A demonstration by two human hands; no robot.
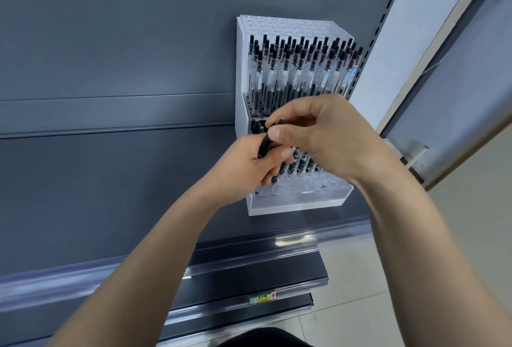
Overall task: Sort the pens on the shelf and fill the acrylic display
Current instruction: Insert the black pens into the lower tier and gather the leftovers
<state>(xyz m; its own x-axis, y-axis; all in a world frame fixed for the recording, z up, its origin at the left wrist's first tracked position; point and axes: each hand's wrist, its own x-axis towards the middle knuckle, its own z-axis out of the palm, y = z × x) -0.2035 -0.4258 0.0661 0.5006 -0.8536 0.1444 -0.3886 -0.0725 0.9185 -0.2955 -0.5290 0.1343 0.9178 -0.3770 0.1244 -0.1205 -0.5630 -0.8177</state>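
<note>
Pen [265, 143] should handle light, stiff and slick. Your left hand [257, 166] fingers curl round its barrel at 7 o'clock, your right hand [329, 136] fingers pinch its top at 1 o'clock, over the display [293, 203]. Grip mid-barrel.

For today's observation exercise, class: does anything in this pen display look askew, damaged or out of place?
Nothing stands out. The pens stand in even rows in the acrylic display; its front holes are simply unfilled.
</note>
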